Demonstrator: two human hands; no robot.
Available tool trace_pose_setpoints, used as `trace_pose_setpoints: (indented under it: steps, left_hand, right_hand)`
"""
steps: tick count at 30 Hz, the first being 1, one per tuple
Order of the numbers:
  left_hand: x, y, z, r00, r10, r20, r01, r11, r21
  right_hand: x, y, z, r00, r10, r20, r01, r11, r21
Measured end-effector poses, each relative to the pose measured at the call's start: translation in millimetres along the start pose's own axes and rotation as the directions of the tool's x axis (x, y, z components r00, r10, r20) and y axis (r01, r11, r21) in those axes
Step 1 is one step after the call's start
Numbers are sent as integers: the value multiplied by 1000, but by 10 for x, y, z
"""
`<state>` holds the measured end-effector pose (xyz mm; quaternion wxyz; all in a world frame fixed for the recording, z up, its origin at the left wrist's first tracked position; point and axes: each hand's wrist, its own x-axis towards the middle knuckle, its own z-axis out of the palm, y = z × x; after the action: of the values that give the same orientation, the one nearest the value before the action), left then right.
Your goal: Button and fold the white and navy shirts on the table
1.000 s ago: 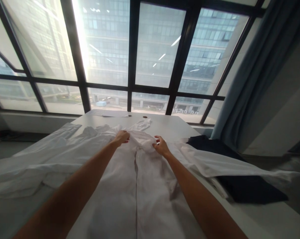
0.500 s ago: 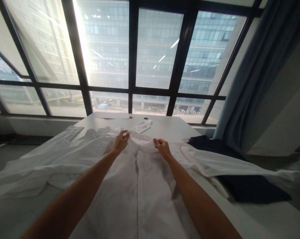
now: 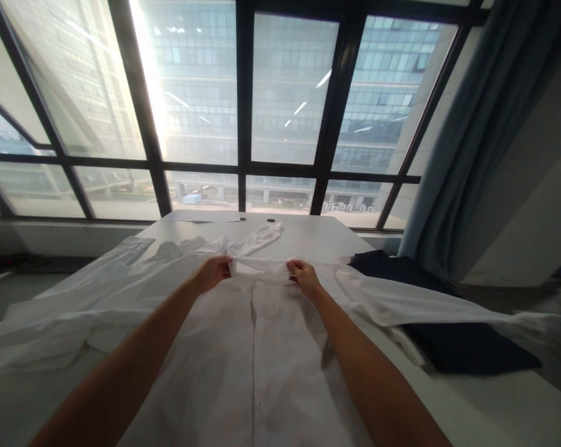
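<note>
A white button-up shirt (image 3: 280,347) lies spread on the table, front side up, its button strip running toward me and its collar at the far end. My left hand (image 3: 214,273) pinches the left side of the collar. On the collar's right side, the fingers of my right hand (image 3: 303,275) are closed on the cloth. The collar band stretches between both hands. One sleeve reaches out to the right across dark folded cloth (image 3: 471,347).
More white garments (image 3: 76,304) lie crumpled on the left of the white table (image 3: 308,233). Paper sheets (image 3: 206,216) rest at its far edge. Another dark cloth (image 3: 396,270) is at the right, near a blue-grey curtain (image 3: 457,161). Large windows stand behind.
My left hand has moved left and slightly toward me, drawing the collar wider and straighter. My right hand stays almost where it was, still gripping the collar.
</note>
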<state>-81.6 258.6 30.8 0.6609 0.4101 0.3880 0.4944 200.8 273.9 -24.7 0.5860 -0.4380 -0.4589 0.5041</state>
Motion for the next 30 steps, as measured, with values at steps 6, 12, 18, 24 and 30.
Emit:
trace_pose_setpoints:
  steps: [6,12,18,24,30]
  left_hand:
    - [19,-53,-86,1000,1,31,-4,995,98]
    - [183,-102,-42,960,262,-99,-256,964,68]
    - [234,-72,-58,967,247,-57,-251,963,-94]
    - [174,6,-83,989,146,-22,-147,986,-74]
    - [202,-37,-42,957,290,16,-280,908,311]
  right_hand:
    - [-4,-7,25,990,76,120,-95,982,161]
    - [-63,-102,-37,964,125,235,-185,949,255]
    - [-84,-169,-68,957,87,276,-180,926,331]
    - [-33,-136,-7,958,209,194,-256,931,261]
    - [-12,-136,83,959,182,216,-245,918,313]
